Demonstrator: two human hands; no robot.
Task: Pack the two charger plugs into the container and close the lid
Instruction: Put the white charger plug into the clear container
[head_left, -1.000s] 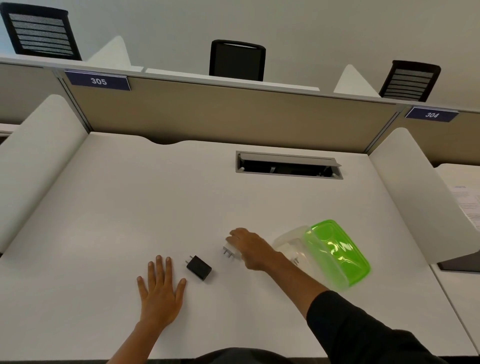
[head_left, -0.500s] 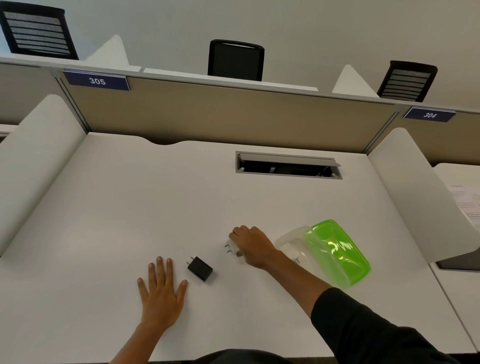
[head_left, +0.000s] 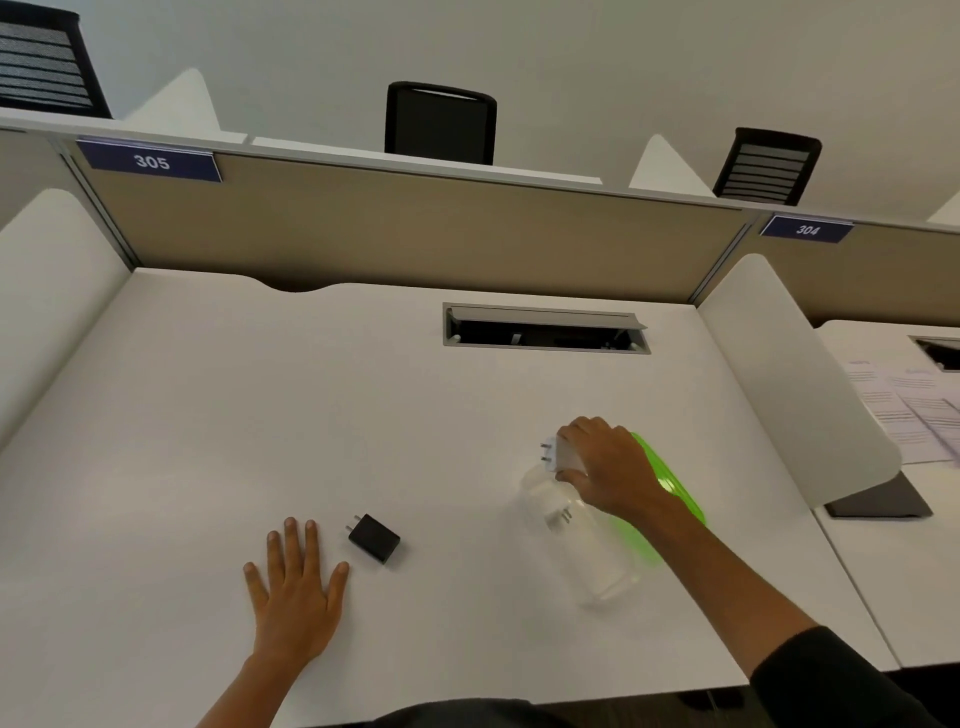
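Right hand (head_left: 610, 470) grips the white charger plug (head_left: 562, 456) above the far end of the clear container (head_left: 582, 540); prongs point left. A second white plug (head_left: 558, 512) seems to sit inside the container, prongs pointing toward the near right, hard to confirm through the plastic. Container long axis runs far-left to near-right, right of surface (head_left: 260, 415) centre. Green lid (head_left: 670, 488) open, leaning along the container's right side. Black charger plug (head_left: 375, 538) lies flat near the front edge, prongs pointing far-left. Left hand (head_left: 293, 592) flat on the surface, fingers spread, holding nothing, just beside the black plug.
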